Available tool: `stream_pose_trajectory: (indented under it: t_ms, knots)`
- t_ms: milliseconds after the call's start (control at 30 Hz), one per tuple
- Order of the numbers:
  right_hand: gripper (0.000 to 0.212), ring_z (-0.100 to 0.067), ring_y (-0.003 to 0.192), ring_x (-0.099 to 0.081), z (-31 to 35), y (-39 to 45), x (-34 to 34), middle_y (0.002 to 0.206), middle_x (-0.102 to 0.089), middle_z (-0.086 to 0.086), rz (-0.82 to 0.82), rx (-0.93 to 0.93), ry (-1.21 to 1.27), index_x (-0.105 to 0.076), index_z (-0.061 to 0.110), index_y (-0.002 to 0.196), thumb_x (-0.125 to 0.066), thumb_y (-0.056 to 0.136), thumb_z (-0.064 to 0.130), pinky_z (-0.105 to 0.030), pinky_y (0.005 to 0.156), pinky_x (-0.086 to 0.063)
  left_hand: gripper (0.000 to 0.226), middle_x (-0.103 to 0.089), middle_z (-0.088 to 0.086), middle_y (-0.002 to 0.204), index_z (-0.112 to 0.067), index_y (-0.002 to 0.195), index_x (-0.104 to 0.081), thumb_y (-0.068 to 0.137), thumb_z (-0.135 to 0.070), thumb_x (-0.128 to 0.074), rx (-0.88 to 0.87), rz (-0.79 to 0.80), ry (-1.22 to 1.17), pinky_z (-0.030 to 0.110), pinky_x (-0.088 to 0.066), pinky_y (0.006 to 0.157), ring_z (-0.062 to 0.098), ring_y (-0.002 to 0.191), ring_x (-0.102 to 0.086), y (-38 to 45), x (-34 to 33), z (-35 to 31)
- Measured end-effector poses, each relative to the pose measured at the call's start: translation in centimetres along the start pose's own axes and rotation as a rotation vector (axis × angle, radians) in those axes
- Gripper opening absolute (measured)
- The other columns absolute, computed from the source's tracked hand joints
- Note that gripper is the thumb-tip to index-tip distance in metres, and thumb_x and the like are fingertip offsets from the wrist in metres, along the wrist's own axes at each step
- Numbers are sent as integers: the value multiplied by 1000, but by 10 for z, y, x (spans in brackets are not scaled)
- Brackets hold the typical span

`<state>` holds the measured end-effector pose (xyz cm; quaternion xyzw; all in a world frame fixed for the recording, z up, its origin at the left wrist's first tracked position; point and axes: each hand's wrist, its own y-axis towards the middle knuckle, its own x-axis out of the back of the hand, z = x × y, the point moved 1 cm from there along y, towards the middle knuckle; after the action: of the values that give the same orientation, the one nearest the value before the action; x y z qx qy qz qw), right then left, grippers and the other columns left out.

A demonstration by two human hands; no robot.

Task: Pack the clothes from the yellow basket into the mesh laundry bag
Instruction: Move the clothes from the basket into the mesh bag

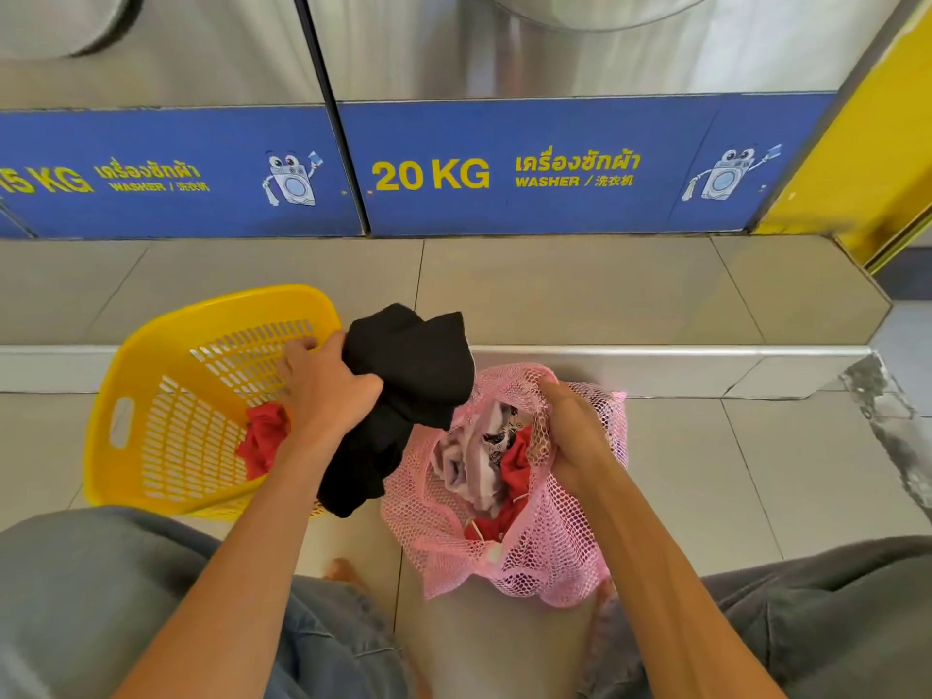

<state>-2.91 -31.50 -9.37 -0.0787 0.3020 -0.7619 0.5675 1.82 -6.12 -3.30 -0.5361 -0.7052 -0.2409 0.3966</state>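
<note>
A yellow basket (166,396) stands tilted on the tiled floor at the left, with a red garment (262,436) lying inside it. My left hand (323,385) grips a bunched black garment (408,375), held in the air between the basket and the bag. To the right, a pink mesh laundry bag (544,547) rests on the floor. My right hand (570,431) clutches its rim and holds the mouth open. Inside the bag lie grey-and-white patterned clothes (474,456) and a red piece (517,466).
Two washers with blue panels (529,169) stand on a raised tiled step (605,295) just beyond the basket and bag. A yellow wall (857,169) closes the right side. My knees in grey trousers (101,597) frame the bottom, with a bare foot (345,570) between them.
</note>
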Motion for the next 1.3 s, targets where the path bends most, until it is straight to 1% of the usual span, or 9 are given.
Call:
stream_pose_trajectory:
  t_ms: [133,267,500,633,800,967,1067,1167,1300]
  knots:
    - [41,-33,110,-75,1,-2,2,121,-77,-13,1,-13,2,-61,15,140,-57,106,37,-56,106,-55,43,-61,-3,98,-35,104,-55,66,-16,-61,88,198,-199,35,-46,72,27,97,-58,3,4,5]
    - [40,-31,113,-74,0,-3,1,123,-77,-11,3,-8,-7,-63,18,140,-58,105,37,-56,107,-54,32,-53,-15,73,-32,91,-57,65,-14,-57,-27,-8,-76,33,-41,65,25,77,-53,4,18,4]
    - [26,-20,89,-82,-1,-2,-1,91,-84,3,31,2,-13,-68,23,125,-56,106,37,-46,95,-61,34,-65,-15,82,-32,92,-61,65,-13,-57,-83,-69,-352,25,-45,57,4,75,-59,-12,34,-33]
    - [35,-13,88,-80,3,-5,-3,91,-83,7,50,2,-9,-68,18,131,-57,106,39,-35,82,-64,47,-71,-17,92,-44,97,-63,60,-16,-54,-148,88,-324,25,-47,67,12,86,-66,-26,7,-42]
    - [41,-30,113,-75,5,-9,-5,118,-79,-11,-12,43,-92,-75,15,124,-59,103,46,-52,107,-55,62,-69,6,116,-33,126,-59,69,-8,-56,-124,420,7,32,-51,86,30,107,-63,-50,-77,-19]
    - [31,-20,107,-76,-1,-14,-15,110,-82,0,37,125,-287,-79,35,111,-57,101,54,-48,104,-57,19,-72,4,96,-27,96,-64,80,-18,-59,-227,553,69,29,-50,79,30,93,-66,-56,-121,-19]
    - [32,-20,107,-76,-5,-17,-22,111,-81,1,101,86,-365,-76,35,119,-54,102,51,-48,105,-56,21,-65,-6,77,-27,80,-61,96,-34,-50,-13,593,-288,16,-43,63,17,79,-61,-48,-132,-36]
    - [31,-31,108,-76,-1,-12,-13,108,-82,-8,184,-36,-346,-77,29,121,-56,104,45,-54,104,-57,33,-59,10,57,-14,73,-51,101,-29,-45,423,549,-696,17,-43,39,25,60,-60,-39,-146,-54]
    - [32,-48,125,-64,7,-4,4,128,-71,-27,190,-147,-251,-75,19,121,-56,106,40,-65,108,-49,25,-58,13,81,-13,78,-52,100,-22,-47,621,567,-937,32,-46,64,25,75,-57,-30,-176,-65]
